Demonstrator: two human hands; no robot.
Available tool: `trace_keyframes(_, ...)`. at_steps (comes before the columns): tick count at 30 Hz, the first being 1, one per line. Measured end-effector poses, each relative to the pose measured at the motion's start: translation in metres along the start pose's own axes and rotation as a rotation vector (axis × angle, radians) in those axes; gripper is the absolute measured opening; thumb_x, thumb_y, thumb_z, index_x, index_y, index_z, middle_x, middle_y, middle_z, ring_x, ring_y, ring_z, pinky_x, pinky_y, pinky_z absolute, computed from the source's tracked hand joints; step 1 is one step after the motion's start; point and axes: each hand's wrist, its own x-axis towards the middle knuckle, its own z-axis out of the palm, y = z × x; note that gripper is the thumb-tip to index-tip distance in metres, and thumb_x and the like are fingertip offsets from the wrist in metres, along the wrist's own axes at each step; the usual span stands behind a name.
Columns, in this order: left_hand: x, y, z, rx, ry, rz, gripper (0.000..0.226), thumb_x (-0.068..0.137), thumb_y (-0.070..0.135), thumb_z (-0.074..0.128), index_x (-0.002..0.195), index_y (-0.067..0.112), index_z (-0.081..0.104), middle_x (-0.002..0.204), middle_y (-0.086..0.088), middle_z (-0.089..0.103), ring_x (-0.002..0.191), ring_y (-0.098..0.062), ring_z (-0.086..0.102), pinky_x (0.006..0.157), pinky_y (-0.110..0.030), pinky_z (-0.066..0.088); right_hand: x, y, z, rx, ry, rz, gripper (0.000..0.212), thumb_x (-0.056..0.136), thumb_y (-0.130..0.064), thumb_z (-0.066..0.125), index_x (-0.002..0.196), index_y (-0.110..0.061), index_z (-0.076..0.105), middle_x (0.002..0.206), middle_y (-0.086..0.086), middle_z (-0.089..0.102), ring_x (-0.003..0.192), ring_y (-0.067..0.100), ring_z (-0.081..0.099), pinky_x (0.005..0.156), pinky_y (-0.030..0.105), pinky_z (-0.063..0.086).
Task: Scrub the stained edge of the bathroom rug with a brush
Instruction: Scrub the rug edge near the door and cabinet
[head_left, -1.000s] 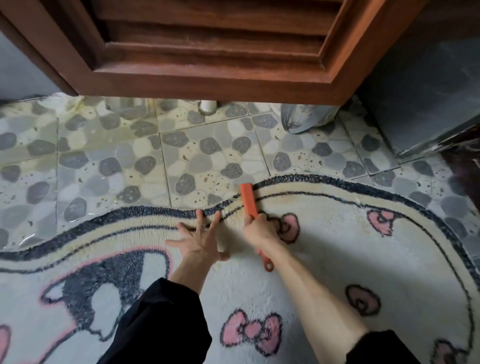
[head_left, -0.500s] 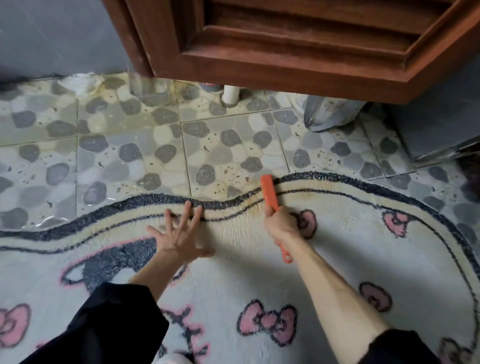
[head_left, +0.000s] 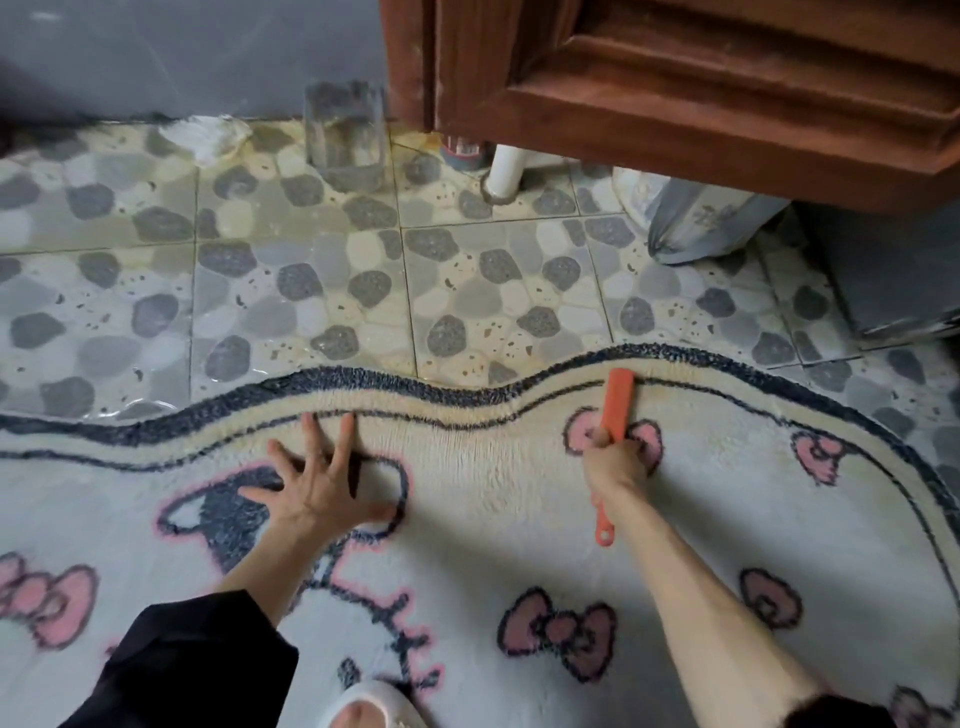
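Left grip lies flat with its fingers spread apart, holding nothing, pressing the rug just inside the border. The yellowed edge band runs from there to the right, beside the tiled floor. Right grip is clamped round the handle of the orange brush, whose head sits on that band, touching the pile near the dark outer trim. To do this step well, I'd keep the left palm pinning the rug so it can't ripple. I'd also use short, firm strokes across the band with the bristles flat. I count one rug, one brush and two grips. On the floor behind there is one clear container, one white pipe and one grey bag.
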Motion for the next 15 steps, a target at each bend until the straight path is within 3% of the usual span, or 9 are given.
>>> trace_keyframes(1,0.000,-0.003,0.003,-0.006,0.004,-0.011,0.133,0.063,0.086,0.066,0.145,0.051,-0.034,0.157,0.002,-0.041,0.147,-0.048,-0.020,0.106,-0.083,0.012,0.002,0.006,0.001,-0.012,0.039,0.036,0.048,0.103,-0.046,0.033,0.110,-0.001,0.050,0.084,0.017,0.067,0.067,0.033,0.068,0.065,0.044,0.060)
trace_keyframes(3,0.002,0.003,0.003,-0.012,-0.006,-0.015,0.129,0.071,0.078,0.068,0.146,0.049,-0.033,0.158,0.001,-0.040,0.147,-0.051,-0.019,0.107,-0.082,0.011,-0.023,-0.011,0.026,0.080,0.014,0.036,0.045,0.103,-0.041,0.038,0.099,-0.001,0.057,0.065,0.007,0.061,0.051,0.025,0.064,0.050,0.036,0.058)
trace_keyframes(5,0.004,0.008,0.000,-0.039,-0.012,-0.023,0.123,0.077,0.067,0.071,0.148,0.050,-0.029,0.158,0.004,-0.039,0.148,-0.049,-0.018,0.107,-0.082,0.011,-0.065,-0.050,0.067,0.123,-0.151,-0.023,0.048,0.103,-0.047,0.039,0.088,-0.006,0.060,0.057,0.001,0.059,0.040,0.018,0.057,0.038,0.024,0.046)
trace_keyframes(7,0.004,-0.005,0.001,-0.102,0.045,0.027,0.122,0.075,0.066,0.073,0.150,0.052,-0.021,0.161,0.010,-0.033,0.151,-0.041,-0.016,0.109,-0.081,0.012,-0.105,-0.092,0.108,0.036,-0.439,-0.242,0.053,0.102,-0.053,0.036,0.092,-0.007,0.061,0.066,0.007,0.065,0.047,0.023,0.061,0.042,0.025,0.045)
trace_keyframes(8,0.004,-0.022,0.002,-0.126,0.085,0.060,0.121,0.074,0.065,0.074,0.153,0.050,-0.016,0.163,0.013,-0.027,0.153,-0.033,-0.011,0.110,-0.078,0.013,-0.118,-0.109,0.122,-0.012,-0.499,-0.323,0.052,0.103,-0.051,0.035,0.099,-0.007,0.060,0.075,0.011,0.068,0.054,0.027,0.064,0.045,0.029,0.047)
trace_keyframes(10,0.000,-0.068,0.007,-0.143,0.114,0.037,0.120,0.074,0.065,0.074,0.157,0.043,-0.009,0.166,0.013,-0.018,0.155,-0.022,-0.002,0.114,-0.072,0.018,-0.126,-0.120,0.131,0.006,-0.477,-0.357,0.047,0.104,-0.049,0.033,0.108,-0.007,0.055,0.082,0.011,0.068,0.058,0.029,0.064,0.051,0.037,0.052)
trace_keyframes(12,-0.010,-0.128,0.025,-0.195,0.135,-0.133,0.125,0.068,0.076,0.072,0.157,0.041,-0.008,0.167,0.008,-0.015,0.152,-0.030,0.006,0.112,-0.070,0.025,-0.122,-0.102,0.120,0.050,-0.354,-0.332,0.045,0.106,-0.045,0.031,0.116,-0.005,0.049,0.079,0.006,0.061,0.060,0.027,0.060,0.055,0.042,0.049)
trace_keyframes(15,-0.020,-0.186,0.055,-0.217,0.141,-0.259,0.126,0.055,0.090,0.060,0.158,0.043,0.005,0.167,-0.001,-0.007,0.149,-0.044,0.007,0.115,-0.067,0.021,-0.122,-0.057,0.105,0.054,-0.087,-0.186,0.044,0.108,-0.036,0.033,0.120,0.004,0.048,0.101,0.018,0.063,0.093,0.039,0.064,0.063,0.032,0.034)
